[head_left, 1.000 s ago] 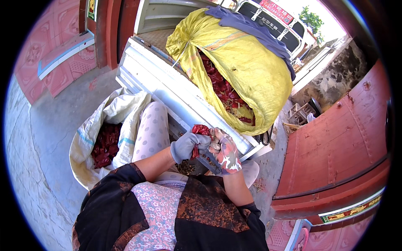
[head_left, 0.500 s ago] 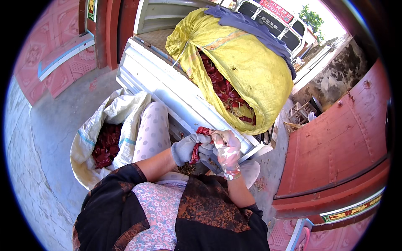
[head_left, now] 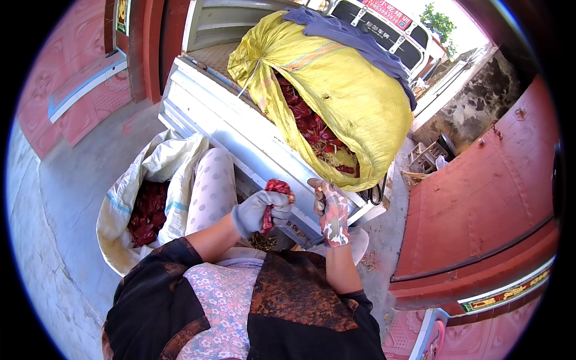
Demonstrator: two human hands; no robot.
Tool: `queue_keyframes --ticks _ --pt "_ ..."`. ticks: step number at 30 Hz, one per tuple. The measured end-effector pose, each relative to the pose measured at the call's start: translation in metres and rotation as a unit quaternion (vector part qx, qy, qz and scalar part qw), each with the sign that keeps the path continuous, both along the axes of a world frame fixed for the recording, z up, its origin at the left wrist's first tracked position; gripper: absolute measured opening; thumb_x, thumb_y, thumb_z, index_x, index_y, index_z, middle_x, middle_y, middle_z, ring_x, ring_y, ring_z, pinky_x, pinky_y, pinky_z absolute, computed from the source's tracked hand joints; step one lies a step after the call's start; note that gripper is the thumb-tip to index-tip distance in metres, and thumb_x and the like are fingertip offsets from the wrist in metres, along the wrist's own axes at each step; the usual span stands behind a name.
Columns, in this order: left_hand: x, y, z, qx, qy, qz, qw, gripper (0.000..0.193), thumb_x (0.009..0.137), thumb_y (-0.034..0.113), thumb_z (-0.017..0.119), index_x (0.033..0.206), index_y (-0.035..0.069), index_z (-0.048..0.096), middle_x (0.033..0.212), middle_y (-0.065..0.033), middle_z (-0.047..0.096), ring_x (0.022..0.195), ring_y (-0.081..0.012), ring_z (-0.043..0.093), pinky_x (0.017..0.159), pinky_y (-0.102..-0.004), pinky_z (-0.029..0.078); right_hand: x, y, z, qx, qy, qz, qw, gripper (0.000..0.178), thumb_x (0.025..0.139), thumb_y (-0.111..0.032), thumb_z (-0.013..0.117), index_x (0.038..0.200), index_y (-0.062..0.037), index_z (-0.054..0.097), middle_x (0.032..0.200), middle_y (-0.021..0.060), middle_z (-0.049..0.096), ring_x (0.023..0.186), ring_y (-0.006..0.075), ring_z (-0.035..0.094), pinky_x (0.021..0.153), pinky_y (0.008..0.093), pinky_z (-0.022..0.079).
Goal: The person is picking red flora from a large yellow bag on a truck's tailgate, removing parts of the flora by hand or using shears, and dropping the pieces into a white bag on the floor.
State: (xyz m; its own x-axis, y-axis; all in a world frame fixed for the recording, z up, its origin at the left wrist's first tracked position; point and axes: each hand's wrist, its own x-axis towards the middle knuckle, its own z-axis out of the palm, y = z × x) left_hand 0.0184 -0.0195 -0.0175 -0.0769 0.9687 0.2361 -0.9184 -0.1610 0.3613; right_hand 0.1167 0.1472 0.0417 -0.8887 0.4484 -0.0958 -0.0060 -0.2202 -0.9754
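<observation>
My left hand (head_left: 258, 212), in a grey glove, is closed around a dried red chili pepper (head_left: 279, 187); its wrinkled skin sticks out above and below the fist. A short gap to the right, my right hand (head_left: 330, 207) wears a pink, white and brown camouflage-pattern glove. Its thumb and fingers are pinched together, and a tiny pale bit may be at their tips, too small to name. Beyond both hands, a big yellow woven sack (head_left: 360, 108) gapes along its side, showing many dried red chilies (head_left: 306, 120).
The yellow sack lies on a white truck bed (head_left: 234, 129), with a blue-grey cloth (head_left: 354, 30) over it. Beside my left leg stands an open white sack (head_left: 114, 228) holding dark red chilies (head_left: 147, 207). A red metal door (head_left: 480, 192) is on the right.
My hands have moved apart. The left keeps the chili and has shifted slightly left; the right has come off it and moved right. The whole view has shifted a little.
</observation>
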Motion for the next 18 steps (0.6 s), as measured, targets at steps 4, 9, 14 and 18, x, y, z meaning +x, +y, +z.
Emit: queue_keyframes --ticks 4,9,14,18 --pt "-0.014 -0.029 0.002 -0.002 -0.004 0.094 0.996 0.011 0.082 0.015 0.058 0.08 0.008 0.05 0.062 0.0045 0.038 0.052 -0.0054 0.034 0.051 -0.0219 0.031 0.001 0.003 0.007 0.458 -0.042 0.074 0.885 0.023 0.09 -0.014 0.056 0.11 -0.0059 0.062 0.087 0.0054 0.066 0.071 0.0116 0.058 0.06 0.0242 0.044" --pt "-0.028 -0.035 -0.003 0.001 -0.036 0.127 0.991 0.014 0.084 0.017 0.056 0.077 0.008 0.047 0.064 0.0028 0.039 0.054 -0.0065 0.036 0.053 -0.0233 0.033 -0.03 0.071 0.018 0.652 -0.002 -0.093 0.753 0.023 0.088 -0.01 0.055 0.11 -0.0076 0.062 0.1 0.016 0.065 0.087 0.029 0.063 0.075 0.0357 0.049" --pt "-0.024 -0.023 -0.006 -0.011 -0.036 0.107 0.994 0.016 0.089 0.018 0.053 0.077 0.007 0.049 0.068 0.0003 0.045 0.06 -0.0094 0.042 0.057 -0.0256 0.038 -0.058 0.147 -0.014 0.792 -0.219 -0.08 0.565 0.022 0.084 -0.016 0.053 0.101 -0.0082 0.064 0.098 0.0194 0.063 0.086 0.0349 0.062 0.072 0.0389 0.049" --pt "-0.018 -0.021 0.006 -0.056 -0.018 0.13 0.99 0.013 0.088 0.017 0.055 0.085 0.004 0.054 0.075 -0.0032 0.052 0.067 -0.0139 0.05 0.062 -0.029 0.045 -0.051 0.147 -0.005 0.719 -0.197 -0.063 0.663 0.023 0.083 -0.014 0.056 0.104 -0.0081 0.064 0.097 0.0181 0.064 0.087 0.0344 0.062 0.073 0.0397 0.049"
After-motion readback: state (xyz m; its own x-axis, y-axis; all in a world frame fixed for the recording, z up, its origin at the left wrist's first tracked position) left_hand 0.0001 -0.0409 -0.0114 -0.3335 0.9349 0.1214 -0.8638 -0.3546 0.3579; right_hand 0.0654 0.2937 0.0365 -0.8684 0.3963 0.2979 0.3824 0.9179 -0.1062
